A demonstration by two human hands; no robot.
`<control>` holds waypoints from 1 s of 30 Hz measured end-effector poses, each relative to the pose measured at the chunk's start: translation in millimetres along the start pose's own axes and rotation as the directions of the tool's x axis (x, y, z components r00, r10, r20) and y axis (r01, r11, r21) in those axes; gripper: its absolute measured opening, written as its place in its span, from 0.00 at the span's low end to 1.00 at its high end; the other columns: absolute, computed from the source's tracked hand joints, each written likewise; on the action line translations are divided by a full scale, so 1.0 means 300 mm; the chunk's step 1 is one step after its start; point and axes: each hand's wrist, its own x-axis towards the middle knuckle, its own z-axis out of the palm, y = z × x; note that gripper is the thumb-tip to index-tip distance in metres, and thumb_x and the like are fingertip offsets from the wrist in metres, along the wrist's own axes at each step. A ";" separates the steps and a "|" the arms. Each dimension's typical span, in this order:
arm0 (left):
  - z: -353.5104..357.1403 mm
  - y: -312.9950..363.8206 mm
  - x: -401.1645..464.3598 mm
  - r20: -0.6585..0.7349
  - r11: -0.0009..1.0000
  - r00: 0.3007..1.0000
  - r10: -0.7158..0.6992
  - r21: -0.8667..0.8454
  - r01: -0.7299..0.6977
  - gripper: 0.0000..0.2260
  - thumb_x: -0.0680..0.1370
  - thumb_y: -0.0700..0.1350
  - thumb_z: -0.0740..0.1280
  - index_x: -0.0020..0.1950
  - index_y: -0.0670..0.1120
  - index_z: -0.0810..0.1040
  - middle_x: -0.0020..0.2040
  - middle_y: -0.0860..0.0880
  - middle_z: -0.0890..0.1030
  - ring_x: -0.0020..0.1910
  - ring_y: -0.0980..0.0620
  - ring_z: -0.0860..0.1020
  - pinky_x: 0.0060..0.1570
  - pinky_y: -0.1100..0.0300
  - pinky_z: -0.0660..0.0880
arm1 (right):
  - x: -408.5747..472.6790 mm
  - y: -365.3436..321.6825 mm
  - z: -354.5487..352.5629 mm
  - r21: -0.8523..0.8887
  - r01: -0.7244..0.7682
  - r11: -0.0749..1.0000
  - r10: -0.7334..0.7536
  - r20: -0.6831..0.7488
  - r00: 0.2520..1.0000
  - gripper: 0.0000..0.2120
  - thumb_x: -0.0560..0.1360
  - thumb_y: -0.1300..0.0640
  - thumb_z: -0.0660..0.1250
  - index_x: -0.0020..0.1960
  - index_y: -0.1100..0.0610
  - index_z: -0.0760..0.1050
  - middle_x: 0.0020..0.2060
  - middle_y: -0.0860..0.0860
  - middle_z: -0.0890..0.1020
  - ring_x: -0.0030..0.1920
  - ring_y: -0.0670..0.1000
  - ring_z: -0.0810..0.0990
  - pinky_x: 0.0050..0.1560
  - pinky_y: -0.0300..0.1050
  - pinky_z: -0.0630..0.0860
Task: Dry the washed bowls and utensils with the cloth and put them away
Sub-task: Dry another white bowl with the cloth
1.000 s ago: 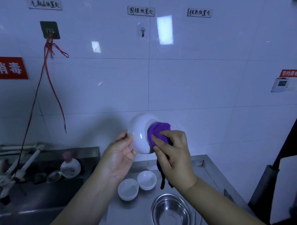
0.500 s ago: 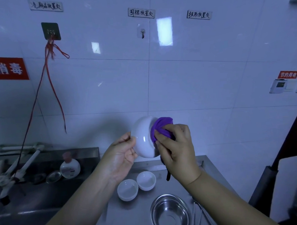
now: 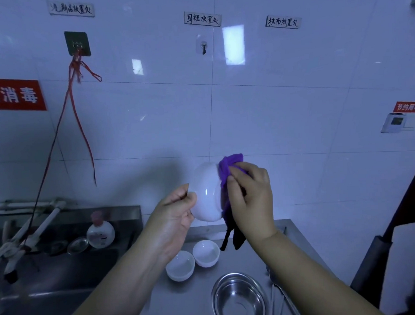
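The left hand (image 3: 174,217) grips a white bowl (image 3: 207,195) in the air above the tabletop (image 3: 184,301); the right hand (image 3: 250,198) pinches the purple cloth (image 3: 228,164) against it. Two small bowls (image 3: 180,265), a steel bowl (image 3: 238,299) and utensils (image 3: 275,297) apparently await drying; nothing looks put away.

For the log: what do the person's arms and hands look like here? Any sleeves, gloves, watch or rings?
Both forearms are bare right to the bottom edge of the picture, with no sleeve showing. The left hand and the right hand are ungloved. No watch, bracelet or ring shows on the sides facing the camera. The dim bluish light hides finer detail such as the nails.
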 end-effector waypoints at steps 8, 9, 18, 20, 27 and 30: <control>0.024 0.018 0.014 -0.035 1.000 0.999 -0.005 -0.007 0.004 0.10 0.71 0.38 0.66 0.49 0.44 0.83 0.51 0.45 0.84 0.50 0.52 0.82 0.46 0.63 0.78 | 0.029 -0.026 0.010 0.032 -0.040 0.999 0.037 0.078 0.996 0.15 0.77 0.58 0.59 0.56 0.57 0.81 0.55 0.47 0.78 0.56 0.53 0.70 0.56 0.32 0.65; 0.028 0.019 0.018 -0.047 1.000 0.999 -0.011 -0.016 0.011 0.10 0.72 0.37 0.67 0.51 0.43 0.82 0.51 0.45 0.84 0.51 0.51 0.82 0.46 0.62 0.78 | 0.025 -0.031 0.013 0.019 0.010 1.000 -0.012 0.090 0.996 0.16 0.77 0.57 0.58 0.57 0.57 0.81 0.56 0.49 0.78 0.56 0.53 0.70 0.57 0.36 0.66; 0.065 0.018 0.040 -0.169 0.931 0.970 -0.173 -0.349 0.106 0.08 0.78 0.37 0.61 0.54 0.42 0.76 0.47 0.45 0.83 0.43 0.53 0.83 0.46 0.63 0.80 | -0.088 -0.015 0.028 -0.170 0.336 0.926 -0.318 0.128 0.940 0.14 0.74 0.58 0.61 0.56 0.53 0.81 0.55 0.52 0.78 0.52 0.57 0.71 0.49 0.54 0.71; 0.072 0.019 0.046 -0.198 0.904 0.956 -0.215 -0.411 0.118 0.05 0.79 0.37 0.60 0.52 0.42 0.74 0.43 0.44 0.83 0.39 0.51 0.83 0.42 0.62 0.80 | -0.113 -0.005 0.039 -0.241 0.435 0.868 -0.414 0.136 0.900 0.14 0.74 0.57 0.62 0.56 0.52 0.81 0.56 0.51 0.77 0.53 0.57 0.71 0.51 0.50 0.67; 0.095 0.040 0.050 -0.274 0.803 0.897 -0.346 -0.582 0.132 0.08 0.80 0.39 0.60 0.48 0.37 0.77 0.39 0.43 0.85 0.37 0.51 0.84 0.45 0.58 0.81 | -0.149 0.066 0.039 -0.174 0.428 0.887 -0.438 -0.026 0.898 0.14 0.74 0.62 0.63 0.57 0.51 0.75 0.56 0.52 0.71 0.55 0.57 0.69 0.57 0.50 0.68; 0.097 0.030 0.039 -0.260 0.760 0.896 -0.359 -0.639 0.119 0.07 0.79 0.39 0.62 0.49 0.37 0.77 0.42 0.43 0.85 0.41 0.51 0.84 0.52 0.55 0.79 | -0.167 0.073 0.033 -0.071 0.322 0.944 -0.328 -0.099 0.940 0.12 0.75 0.62 0.62 0.55 0.52 0.75 0.56 0.53 0.69 0.55 0.57 0.67 0.63 0.42 0.63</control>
